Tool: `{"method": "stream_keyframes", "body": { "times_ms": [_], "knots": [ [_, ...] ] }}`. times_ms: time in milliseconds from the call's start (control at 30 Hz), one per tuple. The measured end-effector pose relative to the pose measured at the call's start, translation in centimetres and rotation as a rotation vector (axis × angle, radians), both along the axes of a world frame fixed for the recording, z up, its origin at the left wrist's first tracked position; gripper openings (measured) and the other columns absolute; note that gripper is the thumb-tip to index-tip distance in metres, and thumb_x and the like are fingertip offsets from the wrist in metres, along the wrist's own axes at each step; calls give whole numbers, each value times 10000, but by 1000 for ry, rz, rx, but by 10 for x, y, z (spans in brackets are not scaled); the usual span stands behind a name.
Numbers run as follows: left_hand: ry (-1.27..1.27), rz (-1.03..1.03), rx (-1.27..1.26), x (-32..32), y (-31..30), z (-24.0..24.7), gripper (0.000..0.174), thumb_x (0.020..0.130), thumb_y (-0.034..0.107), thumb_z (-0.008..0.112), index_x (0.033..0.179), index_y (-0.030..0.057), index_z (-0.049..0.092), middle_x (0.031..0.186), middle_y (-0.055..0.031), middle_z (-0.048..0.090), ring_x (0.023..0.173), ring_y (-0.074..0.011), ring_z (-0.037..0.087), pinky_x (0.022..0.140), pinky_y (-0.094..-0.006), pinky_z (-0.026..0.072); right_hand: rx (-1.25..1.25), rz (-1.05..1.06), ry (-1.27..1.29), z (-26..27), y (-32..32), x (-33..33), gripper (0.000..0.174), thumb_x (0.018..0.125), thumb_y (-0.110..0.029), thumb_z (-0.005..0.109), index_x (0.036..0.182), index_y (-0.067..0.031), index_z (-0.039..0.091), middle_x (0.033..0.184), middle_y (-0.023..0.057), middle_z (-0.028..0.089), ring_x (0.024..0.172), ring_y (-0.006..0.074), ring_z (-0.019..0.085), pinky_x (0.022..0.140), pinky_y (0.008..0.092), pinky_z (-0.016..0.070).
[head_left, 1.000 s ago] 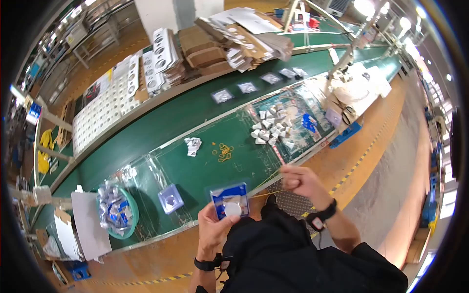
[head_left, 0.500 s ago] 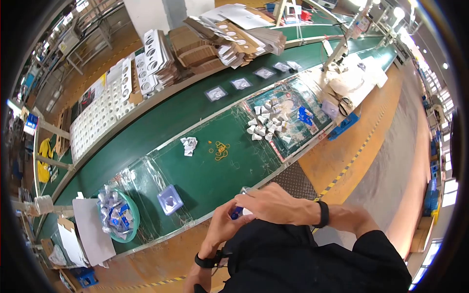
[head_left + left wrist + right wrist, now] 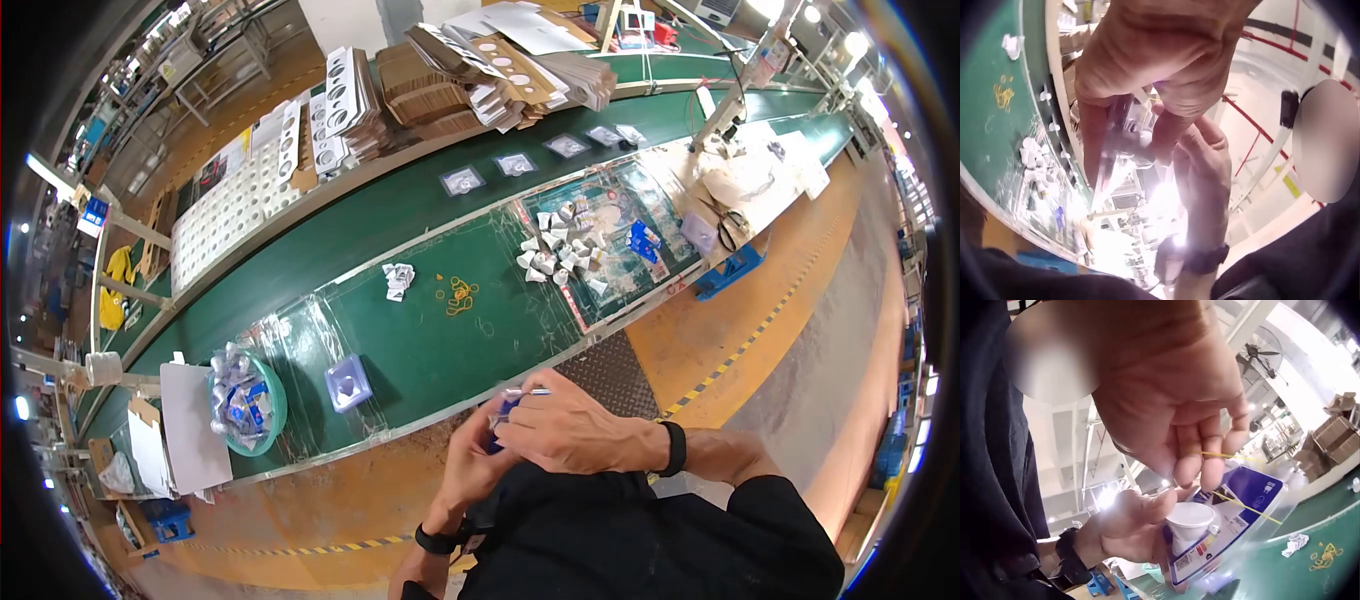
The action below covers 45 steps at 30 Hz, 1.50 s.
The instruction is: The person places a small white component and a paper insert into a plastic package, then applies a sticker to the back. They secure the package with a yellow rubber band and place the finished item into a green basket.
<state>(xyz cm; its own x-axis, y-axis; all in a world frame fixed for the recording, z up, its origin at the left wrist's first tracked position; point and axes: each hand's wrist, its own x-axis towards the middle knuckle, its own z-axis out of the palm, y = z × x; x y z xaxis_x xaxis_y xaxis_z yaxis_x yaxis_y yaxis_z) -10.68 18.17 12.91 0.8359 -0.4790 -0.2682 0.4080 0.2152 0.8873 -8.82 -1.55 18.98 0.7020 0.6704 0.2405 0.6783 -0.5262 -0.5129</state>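
Note:
My left hand [image 3: 468, 468] holds a clear plastic package [image 3: 1235, 531] with a blue and white printed card by its edge, just past the front of the bench. In the right wrist view a white round-topped piece [image 3: 1190, 515] sits at the package's face, close to the left thumb. My right hand [image 3: 585, 428] is over the package, fingers bent, pinching a yellow rubber band [image 3: 1257, 511] that stretches across the card. From the head view, the hands hide most of the package.
On the green bench [image 3: 420, 350] lie loose rubber bands [image 3: 459, 296], crumpled white papers [image 3: 398, 281] and an empty-looking clear package [image 3: 348, 384]. A green basket [image 3: 280, 405] of wrapped pieces stands left. White cups [image 3: 555, 250] and blue cards [image 3: 643, 241] lie right, near scissors [image 3: 728, 222].
The right hand, earlier apart at the right, has come over the package in the left hand. The package has tilted, its face now hidden from the head view.

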Motion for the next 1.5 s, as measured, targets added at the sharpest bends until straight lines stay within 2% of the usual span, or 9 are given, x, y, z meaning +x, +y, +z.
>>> {"method": "stream_keyframes", "body": {
  "times_ms": [133,233,333,467,633,800,1133,1333,1500],
  "knots": [
    [180,289,-340,-16,-8,3,662,847,3,795,1424,-21,471,1312,-140,638,1180,-227,654,1014,-405,550,301,-387,259,-3,-50,-10,128,957,-183,699,1020,-72,705,859,101,726,655,237,679,661,321,524],
    [203,383,-471,-33,-28,2,644,825,18,800,1387,-27,487,1292,-137,648,1176,-242,658,1028,-407,539,733,-521,1185,-14,-79,-3,233,1029,-162,640,1196,-1,662,855,33,717,741,65,629,635,219,494],
    [189,371,-432,-43,-41,-14,630,816,39,821,1355,-32,503,1269,-125,656,1174,-241,653,1041,-402,526,1076,-381,1083,-22,-58,-3,352,1022,-273,674,1247,-4,648,913,27,703,759,67,654,624,218,503],
    [117,501,-355,-49,-37,9,638,807,54,840,1346,-28,508,1263,-122,660,1161,-234,661,1033,-397,533,677,-81,1218,-18,-56,-3,312,1049,-244,628,1232,7,660,953,14,704,801,55,627,702,210,502],
    [64,609,-316,-56,-18,6,635,808,40,838,1346,-16,507,1255,-122,664,1141,-238,671,1016,-399,551,1201,-532,927,-44,-41,20,261,1068,-222,584,1155,7,672,943,31,685,872,76,619,773,215,502],
    [42,572,-213,-44,-4,-8,612,869,33,788,1386,18,462,1246,-104,636,1137,-202,654,971,-374,582,631,-202,1083,-49,9,4,347,1069,-272,580,1287,-3,583,837,-8,614,657,60,545,582,236,459],
    [121,690,87,-1,172,-33,463,932,120,764,1299,-4,511,1189,-72,647,1094,-123,620,917,-269,532,378,-159,1360,-66,173,60,390,1067,-295,573,1294,21,545,891,40,650,722,72,581,646,238,503],
    [-149,1421,544,30,348,-41,612,965,155,721,1478,11,419,1270,-95,588,958,-152,671,665,-278,607,376,-276,1322,-95,225,73,315,1039,-169,574,1277,36,578,861,39,676,715,67,604,650,229,491],
    [-121,1269,823,88,497,-33,641,912,273,789,1364,-104,535,1170,-181,644,817,-186,691,491,-280,571,279,-406,1313,-126,214,73,301,1015,-131,581,1260,43,589,866,44,685,700,68,605,640,230,486]
  ]
}}
